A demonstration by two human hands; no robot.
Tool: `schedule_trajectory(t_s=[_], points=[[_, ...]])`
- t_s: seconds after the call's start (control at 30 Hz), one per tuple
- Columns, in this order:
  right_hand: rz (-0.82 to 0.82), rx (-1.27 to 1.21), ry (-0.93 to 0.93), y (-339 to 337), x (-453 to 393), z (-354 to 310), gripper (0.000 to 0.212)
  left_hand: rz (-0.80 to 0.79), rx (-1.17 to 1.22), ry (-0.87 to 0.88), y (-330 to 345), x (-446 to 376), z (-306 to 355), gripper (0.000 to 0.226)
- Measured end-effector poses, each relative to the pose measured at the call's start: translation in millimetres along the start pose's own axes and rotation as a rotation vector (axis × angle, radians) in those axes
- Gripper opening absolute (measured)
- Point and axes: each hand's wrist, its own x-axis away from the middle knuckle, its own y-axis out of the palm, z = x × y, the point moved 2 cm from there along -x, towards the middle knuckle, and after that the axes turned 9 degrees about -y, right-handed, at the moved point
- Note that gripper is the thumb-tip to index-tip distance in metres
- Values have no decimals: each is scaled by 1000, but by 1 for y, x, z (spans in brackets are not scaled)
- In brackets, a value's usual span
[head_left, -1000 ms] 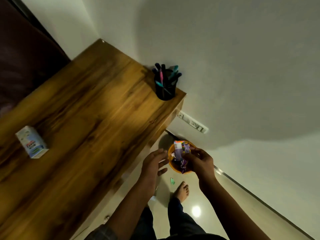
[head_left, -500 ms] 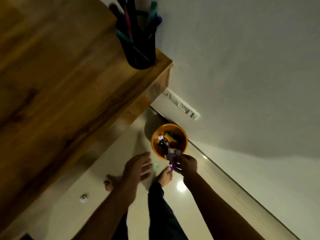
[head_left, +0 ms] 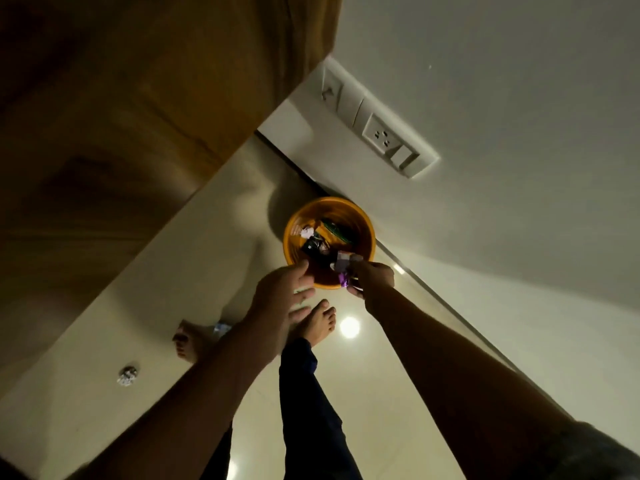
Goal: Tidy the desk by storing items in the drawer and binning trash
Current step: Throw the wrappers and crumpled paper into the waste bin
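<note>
nearer now, orange bin (head_left: 360, 216) on glossy floor (head_left: 194, 271); right hand (head_left: 374, 278) pinches wrappers (head_left: 346, 266), left hand (head_left: 280, 292) splayed

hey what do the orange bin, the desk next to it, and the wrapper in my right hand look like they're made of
Orange bin: probably moulded plastic, going by its even colour and smooth, slightly glossy wall. Desk: wood or wood-look laminate with a satin finish; brown grain streaks show, but the blur leaves it open which. Wrapper in the right hand: likely thin printed plastic film or foil, crumpled, with shiny purple patches.
</note>
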Motion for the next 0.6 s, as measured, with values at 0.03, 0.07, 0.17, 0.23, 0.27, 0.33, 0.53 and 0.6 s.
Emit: schedule_trajectory(t_s=[0.03,0.07,0.17,0.23,0.27,0.33,0.53,0.6], points=[[-1,-3,6,1,-4,1,33,-13,-21,19,6,-11,9,42],[-2,-4,13,3,-9,3,32,-18,-43,36,9,-22,15,43],[5,-14,13,8,-19,5,25,3,-100,85,13,-46,25,43],[26,-22,5,12,-22,4,18,26,-106,82,10,-55,25,44],[34,-27,4,13,-24,3,18,34,-103,72,7,-57,23,45],[27,-12,8,17,-26,4,19,46,-99,49,1,-61,18,46],[-86,-153,118,23,-32,3,52,80,-41,-29,-18,-65,7,47],[-102,-197,126,21,-33,6,56,85,-9,-56,-23,-65,4,48]])
